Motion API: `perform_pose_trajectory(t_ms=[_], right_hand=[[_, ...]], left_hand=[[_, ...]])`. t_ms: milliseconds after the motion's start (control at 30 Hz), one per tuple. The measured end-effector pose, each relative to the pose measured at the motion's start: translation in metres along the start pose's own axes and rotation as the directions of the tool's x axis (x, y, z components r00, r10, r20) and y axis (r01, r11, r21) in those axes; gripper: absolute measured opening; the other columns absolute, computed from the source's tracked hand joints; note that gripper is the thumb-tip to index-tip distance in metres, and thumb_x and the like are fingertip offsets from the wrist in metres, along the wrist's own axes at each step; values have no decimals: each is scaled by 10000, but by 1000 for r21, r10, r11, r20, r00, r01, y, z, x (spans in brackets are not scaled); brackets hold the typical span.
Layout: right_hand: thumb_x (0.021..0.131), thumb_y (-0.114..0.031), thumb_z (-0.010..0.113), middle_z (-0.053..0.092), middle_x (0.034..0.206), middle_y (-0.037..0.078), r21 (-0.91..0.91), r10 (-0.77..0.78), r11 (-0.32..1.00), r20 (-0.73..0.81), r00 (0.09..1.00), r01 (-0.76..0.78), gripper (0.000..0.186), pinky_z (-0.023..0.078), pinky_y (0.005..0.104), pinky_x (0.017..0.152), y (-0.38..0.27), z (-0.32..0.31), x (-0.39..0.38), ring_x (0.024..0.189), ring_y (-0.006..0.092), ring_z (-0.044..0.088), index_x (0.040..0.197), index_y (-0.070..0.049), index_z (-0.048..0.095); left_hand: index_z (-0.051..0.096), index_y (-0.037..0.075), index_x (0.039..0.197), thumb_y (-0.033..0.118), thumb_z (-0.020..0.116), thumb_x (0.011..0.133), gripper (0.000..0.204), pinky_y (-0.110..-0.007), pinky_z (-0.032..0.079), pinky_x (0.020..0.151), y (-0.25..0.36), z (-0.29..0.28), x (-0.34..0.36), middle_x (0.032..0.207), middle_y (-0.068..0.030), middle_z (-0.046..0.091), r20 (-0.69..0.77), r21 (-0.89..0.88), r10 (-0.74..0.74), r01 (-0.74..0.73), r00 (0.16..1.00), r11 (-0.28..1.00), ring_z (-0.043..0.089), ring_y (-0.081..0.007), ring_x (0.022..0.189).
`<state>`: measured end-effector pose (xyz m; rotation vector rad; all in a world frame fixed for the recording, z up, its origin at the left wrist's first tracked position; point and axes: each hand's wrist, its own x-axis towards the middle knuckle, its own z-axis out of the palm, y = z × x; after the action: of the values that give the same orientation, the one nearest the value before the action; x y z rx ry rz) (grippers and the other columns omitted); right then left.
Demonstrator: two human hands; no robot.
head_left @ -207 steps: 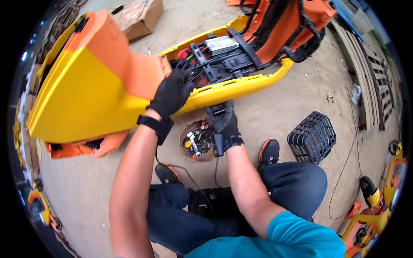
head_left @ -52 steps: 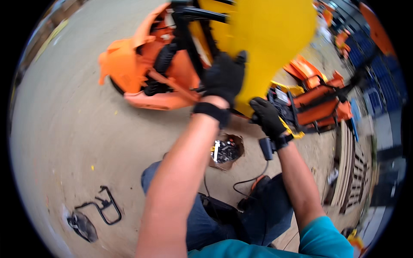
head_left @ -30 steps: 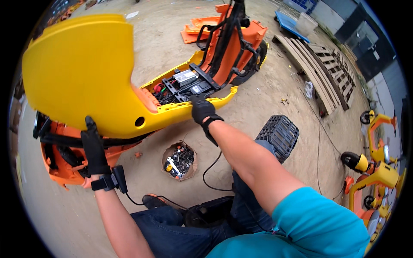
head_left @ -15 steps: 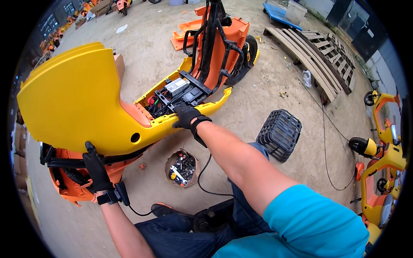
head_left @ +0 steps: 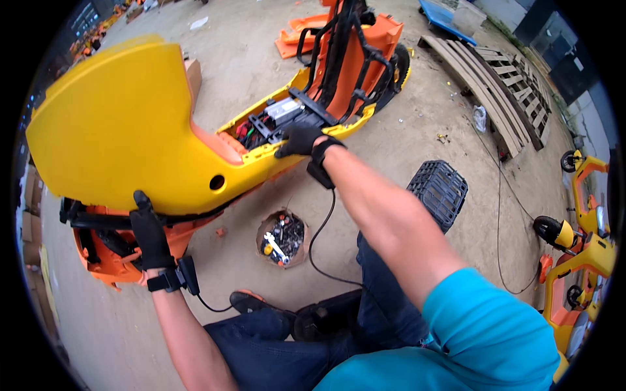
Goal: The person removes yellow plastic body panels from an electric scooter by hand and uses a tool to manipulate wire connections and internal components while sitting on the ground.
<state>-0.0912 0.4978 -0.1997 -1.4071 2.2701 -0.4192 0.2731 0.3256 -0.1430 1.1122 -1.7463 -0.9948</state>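
A large yellow plastic body shell (head_left: 124,130) of a small ride-on vehicle lies on its side before me, with an orange frame (head_left: 111,251) under its near end. My left hand (head_left: 150,234), in a black glove, grips the shell's lower near edge by the orange frame. My right hand (head_left: 298,140), also gloved in black, rests on the shell's yellow rim next to the open compartment (head_left: 274,117) of black parts and wires. The orange seat with black tubing (head_left: 352,58) stands beyond it.
A small round tub of screws and bits (head_left: 282,238) sits on the sandy ground between my arms. A black plastic crate (head_left: 438,192) lies to the right, wooden pallets (head_left: 495,72) farther off, and yellow-orange vehicles (head_left: 580,247) at the right edge. A cable runs from my wrist.
The view swung from the shell's other end. My left hand dropped from the shell's top to its lower near edge; my right hand went to the rim by the open compartment.
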Motion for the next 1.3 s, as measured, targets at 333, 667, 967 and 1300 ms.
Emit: perform_pose_trajectory(t_ms=[333,667,967,1300], right_hand=[[777,-234,719,647,778,107,156,63,987,-163,985,-37,241,498,301,527,9,0,-7,577,171,602,850,-16,647],[830,-194,595,595,767,61,473,-29,867,368,929,-160,192,538,320,538,23,-5,-21,688,162,621,946,-41,596],[841,-229,538,616,776,52,-89,-68,980,685,725,176,179,506,301,527,-80,46,-52,649,143,617,848,-58,590],[769,-273,610,669,950,185,-37,-226,935,703,674,353,291,509,420,778,-64,85,-24,887,349,642,928,-43,695]], left_hand=[[540,-9,877,403,483,961,424,-289,417,486,0,-7,-7,654,-48,495,221,209,30,-78,975,975,507,-149,543],[585,69,1127,87,586,785,342,-411,445,610,25,-36,-13,743,-149,572,534,622,480,-708,696,335,574,-308,723],[578,-18,732,340,503,908,406,-448,427,636,72,-15,-32,639,-189,561,304,551,-118,-73,945,831,581,-346,675],[590,35,705,349,630,838,343,-423,441,589,81,73,-66,638,-150,578,525,492,149,-442,838,750,589,-337,652]])
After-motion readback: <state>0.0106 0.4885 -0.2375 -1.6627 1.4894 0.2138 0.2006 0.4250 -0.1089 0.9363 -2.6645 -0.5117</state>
